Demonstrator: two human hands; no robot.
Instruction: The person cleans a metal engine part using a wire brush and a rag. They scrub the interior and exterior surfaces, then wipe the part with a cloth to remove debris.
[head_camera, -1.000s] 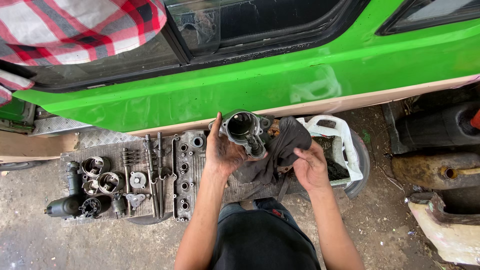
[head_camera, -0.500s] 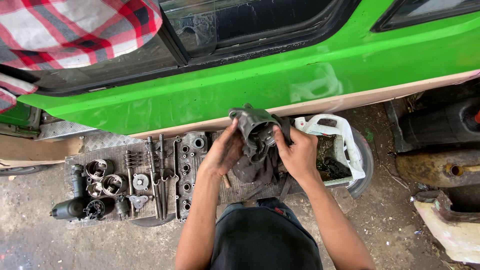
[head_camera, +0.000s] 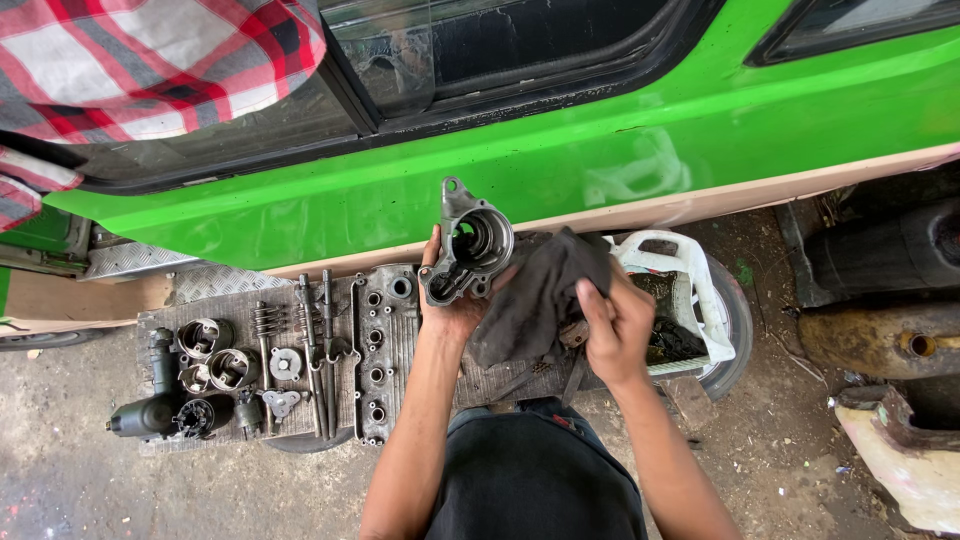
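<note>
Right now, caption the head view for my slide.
Left hand holds a metal housing; right hand grips a dark rag beside it.

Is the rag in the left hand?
No, the right hand grips the dark rag; the left hand holds the metal housing.

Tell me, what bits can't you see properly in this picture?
Head view:
- Left hand: palm hidden behind the metal housing it holds.
- Right hand: fingertips buried in the dark rag.
- White tub: contents too dark to tell.
- Checked cloth: cut off by the top edge.
</note>
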